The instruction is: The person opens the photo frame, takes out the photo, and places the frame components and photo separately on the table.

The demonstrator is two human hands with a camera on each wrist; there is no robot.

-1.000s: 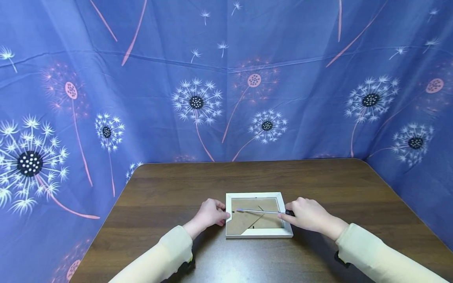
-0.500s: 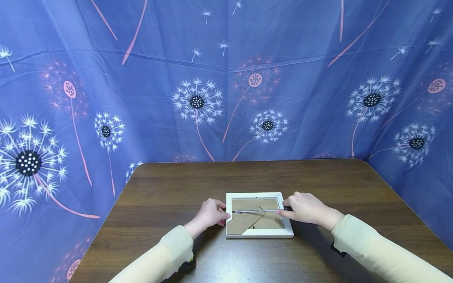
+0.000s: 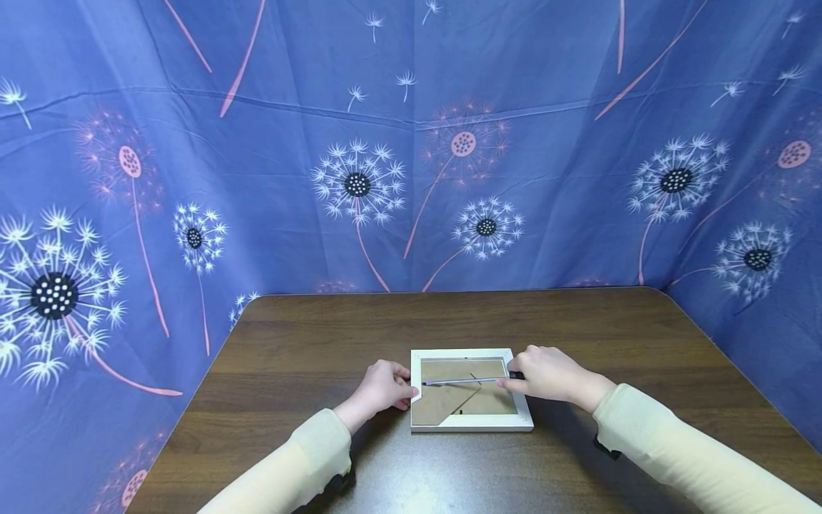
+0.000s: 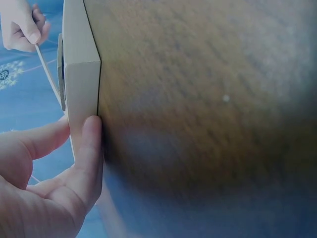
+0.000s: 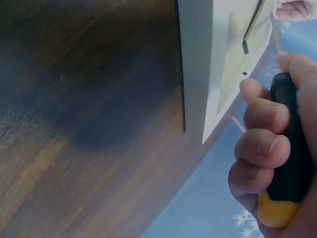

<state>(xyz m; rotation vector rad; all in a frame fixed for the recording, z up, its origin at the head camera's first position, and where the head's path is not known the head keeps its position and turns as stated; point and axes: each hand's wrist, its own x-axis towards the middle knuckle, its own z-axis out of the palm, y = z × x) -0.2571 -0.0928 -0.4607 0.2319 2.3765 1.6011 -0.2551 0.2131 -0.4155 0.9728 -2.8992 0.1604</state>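
Observation:
A white picture frame [image 3: 488,423] lies back side up on the table, its brown backing board [image 3: 439,408] showing. My left hand [image 3: 380,385] holds the frame's left edge, thumb on top and fingers against the outer side, as the left wrist view shows. In my right hand [image 3: 549,373] is a screwdriver, its black and yellow handle [image 5: 292,153] wrapped by curled fingers. The metal shaft [image 3: 465,380] slants across the backing. Its tip reaches the frame's left inner edge, by a small dark tab; whether they touch I cannot tell.
The brown wooden table [image 3: 308,335] extends around the frame on every side. Behind it and along both sides hangs a blue cloth [image 3: 270,178] printed with dandelions. A dark stand leg [image 3: 475,378] lies on the backing.
My right hand has shifted left and slightly away from me, bringing the screwdriver tip to the frame's left inner edge. The left hand and the picture frame have stayed in place.

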